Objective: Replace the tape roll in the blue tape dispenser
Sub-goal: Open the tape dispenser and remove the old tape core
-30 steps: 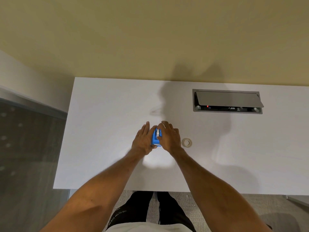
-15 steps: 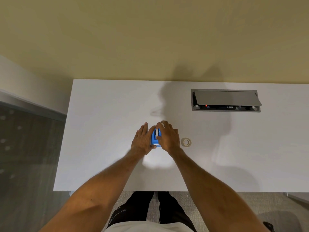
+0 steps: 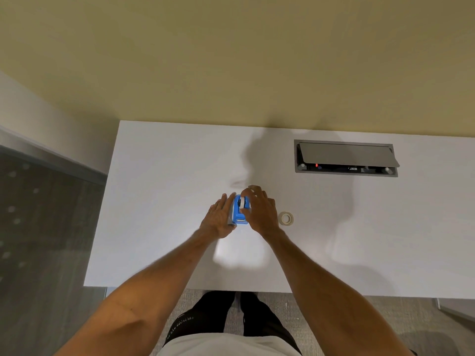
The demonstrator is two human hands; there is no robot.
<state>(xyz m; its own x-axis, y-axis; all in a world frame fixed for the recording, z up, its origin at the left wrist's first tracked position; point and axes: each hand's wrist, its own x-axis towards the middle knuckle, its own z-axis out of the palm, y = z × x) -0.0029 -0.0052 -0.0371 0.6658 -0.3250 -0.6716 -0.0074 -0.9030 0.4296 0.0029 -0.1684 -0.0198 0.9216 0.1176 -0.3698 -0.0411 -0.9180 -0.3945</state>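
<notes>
A: Report the position of the blue tape dispenser (image 3: pixel 240 210).

B: It stands on the white table (image 3: pixel 164 201), just left of the frame's centre, between the 2 hands. A white strip or roll edge shows in its open top slot; which of the two cannot be determined at this size.

A: State of the left hand (image 3: pixel 219 218)?

B: Fingers extended and held together, laid flat along the dispenser's left side and touching it. The thumb is hidden under the hand.

A: State of the right hand (image 3: pixel 259 213)?

B: Curled over the dispenser's right side and upper end. The fingertips (image 3: pixel 253 188) bend toward the top of the frame beyond the dispenser. Whether they pinch tape or only press on the housing cannot be determined.

A: Any other task item?

B: 1 tape roll (image 3: pixel 286 218) lies flat on the table, just right of the right hand and not touching it. It is pale, with an open core.

A: Other fixtures?

B: 1 grey recessed cable box (image 3: pixel 344 158) sits in the table at the upper right of the frame, well apart from the hands. Its lid is tilted open, and a small red light shows inside. Both bare forearms enter from the bottom edge of the frame.
</notes>
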